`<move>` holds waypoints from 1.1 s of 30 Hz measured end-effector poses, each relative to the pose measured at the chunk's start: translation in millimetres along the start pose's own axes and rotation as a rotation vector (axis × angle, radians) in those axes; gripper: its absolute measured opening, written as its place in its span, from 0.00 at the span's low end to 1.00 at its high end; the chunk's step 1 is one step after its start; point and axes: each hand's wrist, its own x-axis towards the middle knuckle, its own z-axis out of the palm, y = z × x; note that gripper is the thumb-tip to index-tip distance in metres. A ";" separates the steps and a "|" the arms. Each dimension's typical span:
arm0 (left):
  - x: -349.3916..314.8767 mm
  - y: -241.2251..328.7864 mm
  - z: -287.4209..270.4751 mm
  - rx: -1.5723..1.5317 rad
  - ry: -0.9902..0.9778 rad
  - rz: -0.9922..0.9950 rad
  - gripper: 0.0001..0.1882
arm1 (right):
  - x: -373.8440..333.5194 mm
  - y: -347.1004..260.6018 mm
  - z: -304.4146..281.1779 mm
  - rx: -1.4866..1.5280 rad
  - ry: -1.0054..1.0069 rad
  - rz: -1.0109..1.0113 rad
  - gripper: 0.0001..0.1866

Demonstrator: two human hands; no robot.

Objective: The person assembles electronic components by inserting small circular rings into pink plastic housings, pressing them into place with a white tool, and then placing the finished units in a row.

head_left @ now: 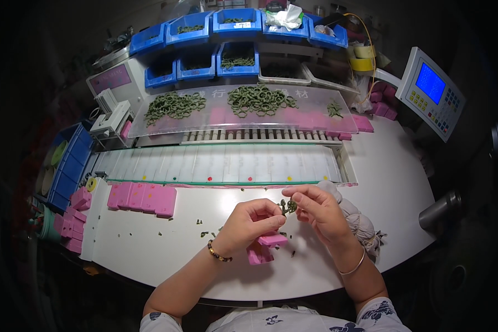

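Over the front middle of the table, my left hand pinches a small green branched piece, which looks like wax, between thumb and fingers. My right hand meets it from the right, its curled fingers at a rounded green part of the piece. Below my left fingers is a pink mold block, with another pink part tilted above it. Whether my left hand also supports these pink parts is hidden. Small green scraps lie on the white table around my hands.
Pink blocks stand in a row at left. A grey cloth bundle lies beside my right forearm. Beyond are a divided tray, a translucent shelf with piled green rings, blue bins, and a control panel.
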 end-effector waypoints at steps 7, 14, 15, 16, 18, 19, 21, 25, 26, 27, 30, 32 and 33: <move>0.6 2.6 -1.7 -0.021 0.026 -0.167 0.08 | 0.7 0.4 -0.8 -0.045 0.034 0.013 0.15; 1.0 0.7 -1.6 -0.090 -0.003 -0.265 0.08 | -1.8 0.0 -2.1 -0.132 -0.020 0.088 0.19; 0.7 1.7 -1.8 -0.088 -0.011 -0.269 0.07 | -1.4 -0.6 -1.9 -0.151 -0.028 0.108 0.20; 0.5 2.0 -2.1 -0.087 -0.019 -0.274 0.07 | -0.9 -0.5 -2.1 -0.151 -0.029 0.108 0.20; 1.6 0.3 -3.5 -0.087 -0.024 -0.285 0.07 | 0.0 -0.7 -3.0 -0.123 -0.061 0.134 0.16; 2.6 -0.5 -4.3 -0.087 -0.031 -0.295 0.07 | 0.8 -1.2 -3.0 -0.124 -0.059 0.135 0.16; 2.7 1.6 -3.9 -0.066 -0.037 -0.317 0.06 | 0.6 -4.0 -2.4 -0.219 -0.097 0.126 0.11; 4.6 -4.0 -7.1 0.012 -0.052 -0.294 0.07 | 2.7 -9.8 -8.5 -0.249 -0.213 0.161 0.06; 4.4 -2.4 -8.4 0.013 -0.056 -0.289 0.07 | 6.5 -14.2 -8.5 -0.253 -0.212 0.157 0.06; 5.1 0.5 -8.0 0.014 -0.038 -0.303 0.08 | 12.2 -21.3 -11.6 -0.335 -0.261 0.173 0.07; 3.3 2.6 -3.0 0.011 -0.009 -0.323 0.11 | 35.6 -59.6 -27.6 -0.669 -0.286 0.323 0.09; 1.8 2.9 -3.1 0.071 0.004 -0.345 0.11 | 70.4 -95.6 -47.1 -0.759 -0.126 0.019 0.08; 0.9 8.5 0.9 0.065 0.012 -0.362 0.12 | 84.2 -117.1 -55.4 -0.687 0.120 -0.104 0.09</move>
